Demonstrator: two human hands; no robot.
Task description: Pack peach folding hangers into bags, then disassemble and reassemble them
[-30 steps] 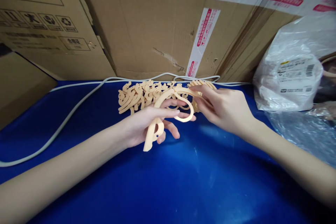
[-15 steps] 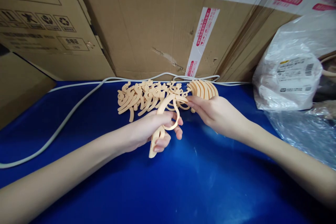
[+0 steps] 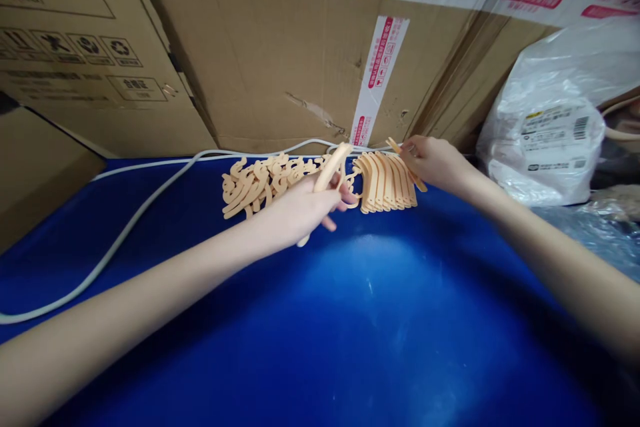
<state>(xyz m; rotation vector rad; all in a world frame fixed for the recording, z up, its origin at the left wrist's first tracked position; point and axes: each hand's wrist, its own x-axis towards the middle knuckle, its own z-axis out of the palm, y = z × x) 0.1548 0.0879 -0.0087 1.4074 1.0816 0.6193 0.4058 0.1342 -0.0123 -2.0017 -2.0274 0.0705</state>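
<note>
My left hand (image 3: pixel 305 209) is closed around a beige plastic hook-shaped piece (image 3: pixel 326 177), held upright just in front of a loose heap of the same pieces (image 3: pixel 260 181) on the blue table (image 3: pixel 380 320). My right hand (image 3: pixel 434 161) pinches a thin beige piece (image 3: pixel 406 164) at the right end of a neat row of stacked pieces (image 3: pixel 383 181). Both hands are at the back of the table, near the cardboard boxes.
Large cardboard boxes (image 3: pixel 280 67) with red and white tape wall off the back. A white cable (image 3: pixel 140 207) runs along the table's far edge and curves to the left. A white plastic bag with a label (image 3: pixel 545 133) and clear plastic wrap (image 3: pixel 600 240) lie at the right.
My right hand moved back and to the right, carrying a thin piece to the end of the stacked row. My left hand turned its piece upright and moved slightly away from me.
</note>
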